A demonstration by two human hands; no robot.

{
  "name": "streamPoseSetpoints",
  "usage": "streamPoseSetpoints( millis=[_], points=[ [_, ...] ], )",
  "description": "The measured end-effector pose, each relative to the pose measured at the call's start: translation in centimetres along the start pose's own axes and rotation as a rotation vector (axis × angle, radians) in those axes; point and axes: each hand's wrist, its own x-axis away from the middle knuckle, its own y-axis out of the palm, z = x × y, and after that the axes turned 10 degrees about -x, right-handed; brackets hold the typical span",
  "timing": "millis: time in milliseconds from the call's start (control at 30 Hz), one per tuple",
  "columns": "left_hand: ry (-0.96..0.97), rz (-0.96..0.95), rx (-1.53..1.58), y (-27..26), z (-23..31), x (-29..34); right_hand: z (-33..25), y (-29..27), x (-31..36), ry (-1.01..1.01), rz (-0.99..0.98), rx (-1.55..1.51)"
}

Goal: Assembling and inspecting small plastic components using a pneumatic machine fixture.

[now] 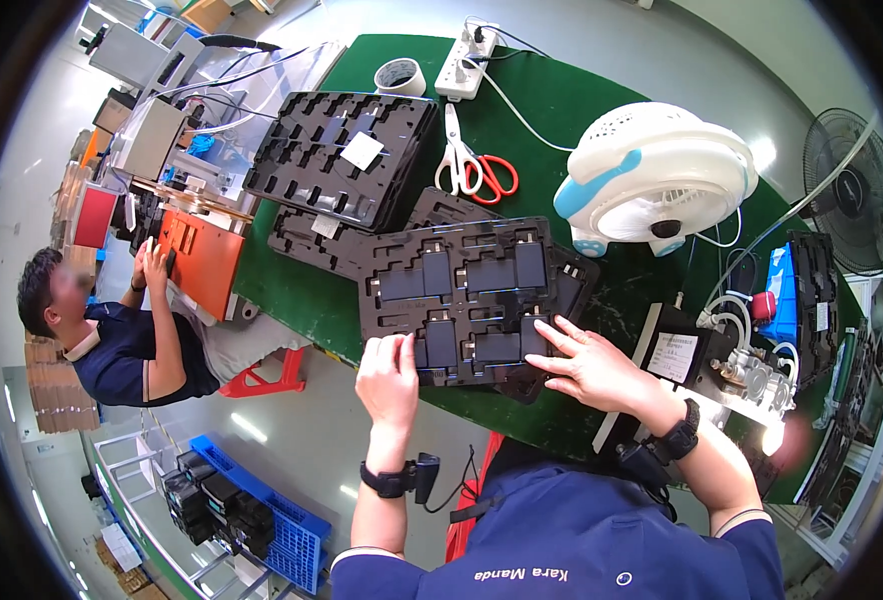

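Observation:
In front of me a black plastic tray [389, 321] lies on top of other dark trays, with several black rectangular devices [491, 275] set in its moulded slots. My left hand [389, 378] is at the tray's near left corner, its fingers bunched together beside a black device [439, 342]. Whatever those fingertips hold, if anything, is hidden. Over the tray's near right corner my right hand [587, 366] is spread, palm down. Its fingertips touch or hover just above another black device [533, 334] there. Both wrists wear black straps.
Farther left stands a stack of black trays [307, 185]. Beyond are scissors [459, 158], a tape roll [400, 77] and a power strip [467, 62]. A white fan [660, 175] and a metal fixture with hoses [752, 375] stand right. A co-worker [137, 335] sits left at an orange plate.

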Motion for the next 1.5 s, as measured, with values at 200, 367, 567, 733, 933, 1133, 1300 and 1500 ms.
streamPoseSetpoints(
  millis=[200,367,567,733,933,1133,1300,1500],
  points=[
    [0.453,0.018,-0.210,-0.9,-1.6,1.6,-1.0,0.4,-0.4,0.043,0.030,0.039],
    [0.491,-0.123,-0.175,-0.4,-2.6,4.6,-3.5,0.6,-1.1,0.130,0.090,0.213],
    [-0.296,0.101,0.227,0.3,-7.0,3.6,-3.2,1.1,-1.7,-0.010,0.065,0.254],
    [-0.526,-0.177,0.679,1.1,-7.5,3.5,-2.5,1.3,-2.2,-0.061,0.017,0.143],
    [-0.571,-0.173,0.768,1.7,-7.8,3.4,-1.7,0.2,-2.1,-0.065,0.105,0.024],
    [-0.140,0.092,0.004,-0.6,-4.8,2.6,-0.2,-0.5,-1.1,0.100,0.550,-0.023],
    [0.154,-0.042,-0.072,-2.8,-2.8,0.5,-0.5,-0.7,-1.6,0.121,0.524,-0.037],
    [0.374,-0.410,-0.108,-3.6,-3.1,-3.3,-0.9,-0.5,-3.0,0.199,0.450,-0.035]
  ],
)
